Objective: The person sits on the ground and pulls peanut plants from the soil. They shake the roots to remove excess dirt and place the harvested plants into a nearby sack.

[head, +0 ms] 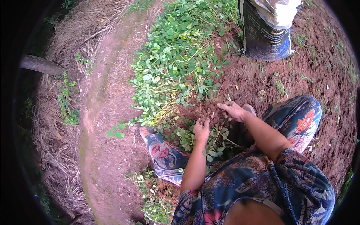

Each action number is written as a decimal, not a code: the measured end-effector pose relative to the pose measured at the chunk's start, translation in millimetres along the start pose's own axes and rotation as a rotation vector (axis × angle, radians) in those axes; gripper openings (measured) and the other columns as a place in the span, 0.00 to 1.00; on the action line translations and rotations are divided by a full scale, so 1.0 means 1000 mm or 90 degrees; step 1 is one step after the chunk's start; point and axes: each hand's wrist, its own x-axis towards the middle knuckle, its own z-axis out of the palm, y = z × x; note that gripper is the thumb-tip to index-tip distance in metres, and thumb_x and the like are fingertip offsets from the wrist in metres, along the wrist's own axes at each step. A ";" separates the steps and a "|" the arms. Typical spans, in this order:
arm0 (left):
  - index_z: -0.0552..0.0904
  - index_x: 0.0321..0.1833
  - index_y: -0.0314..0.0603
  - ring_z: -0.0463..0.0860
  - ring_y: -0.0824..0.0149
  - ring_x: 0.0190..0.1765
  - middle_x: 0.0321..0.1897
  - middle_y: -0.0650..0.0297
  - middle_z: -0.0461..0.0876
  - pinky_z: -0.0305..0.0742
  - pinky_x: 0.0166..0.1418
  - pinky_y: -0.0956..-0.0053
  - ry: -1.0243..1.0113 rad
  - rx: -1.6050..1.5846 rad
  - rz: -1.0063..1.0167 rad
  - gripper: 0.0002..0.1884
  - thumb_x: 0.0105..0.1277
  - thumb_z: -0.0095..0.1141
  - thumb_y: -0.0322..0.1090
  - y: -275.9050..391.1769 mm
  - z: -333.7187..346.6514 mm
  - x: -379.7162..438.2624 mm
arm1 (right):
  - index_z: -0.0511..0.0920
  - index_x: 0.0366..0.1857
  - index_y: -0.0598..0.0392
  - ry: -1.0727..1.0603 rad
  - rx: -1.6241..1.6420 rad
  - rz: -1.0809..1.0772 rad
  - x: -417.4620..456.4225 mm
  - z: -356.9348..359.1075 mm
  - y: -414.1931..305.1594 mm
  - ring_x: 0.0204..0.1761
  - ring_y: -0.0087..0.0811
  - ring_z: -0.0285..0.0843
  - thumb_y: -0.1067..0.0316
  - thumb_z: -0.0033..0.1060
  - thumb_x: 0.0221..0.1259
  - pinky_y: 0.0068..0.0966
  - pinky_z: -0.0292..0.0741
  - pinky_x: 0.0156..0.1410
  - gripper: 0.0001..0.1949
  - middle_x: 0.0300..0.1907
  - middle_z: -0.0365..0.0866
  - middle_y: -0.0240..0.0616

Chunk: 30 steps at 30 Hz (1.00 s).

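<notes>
Soil-covered plant roots (212,111), likely of a peanut plant, lie between my two hands in front of my body. My left hand (202,130) touches their near side, thumb and fingertips at the clump; whether it grips them cannot be told. At their right is my right hand (232,110), its thumb stretched toward the roots and its fingers curled underneath, partly hidden. Leafy stems (216,140) spread between my forearms over my lap. A dense row of green leafy plants (174,56) stretches away beyond my hands.
A dark printed sack (267,36) with a white upper part stands upright on loose reddish soil (253,76) at the upper right. Uprooted plants (157,197) lie beside my left leg. Dry straw (64,157) and a tree trunk (42,64) are at the far left.
</notes>
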 end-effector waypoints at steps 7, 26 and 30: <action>0.79 0.50 0.33 0.79 0.71 0.46 0.45 0.63 0.82 0.73 0.51 0.76 0.009 -0.248 0.054 0.12 0.65 0.56 0.29 0.027 0.001 -0.042 | 0.79 0.35 0.63 0.067 -0.632 -0.311 -0.042 0.028 -0.015 0.43 0.55 0.78 0.37 0.51 0.59 0.43 0.73 0.50 0.31 0.34 0.79 0.59; 0.78 0.51 0.38 0.82 0.67 0.45 0.45 0.62 0.82 0.78 0.52 0.70 0.001 -0.413 -0.008 0.18 0.57 0.62 0.21 0.049 -0.056 -0.037 | 0.72 0.27 0.59 0.749 -0.664 -0.911 -0.203 -0.059 -0.330 0.21 0.27 0.64 0.55 0.54 0.66 0.25 0.66 0.29 0.17 0.18 0.68 0.34; 0.79 0.51 0.39 0.82 0.68 0.47 0.46 0.63 0.83 0.77 0.52 0.72 -0.055 -0.416 0.036 0.17 0.58 0.59 0.20 0.054 -0.047 -0.038 | 0.79 0.43 0.50 0.928 -0.819 -0.631 -0.243 -0.035 -0.370 0.42 0.44 0.81 0.58 0.53 0.57 0.38 0.75 0.48 0.14 0.41 0.81 0.46</action>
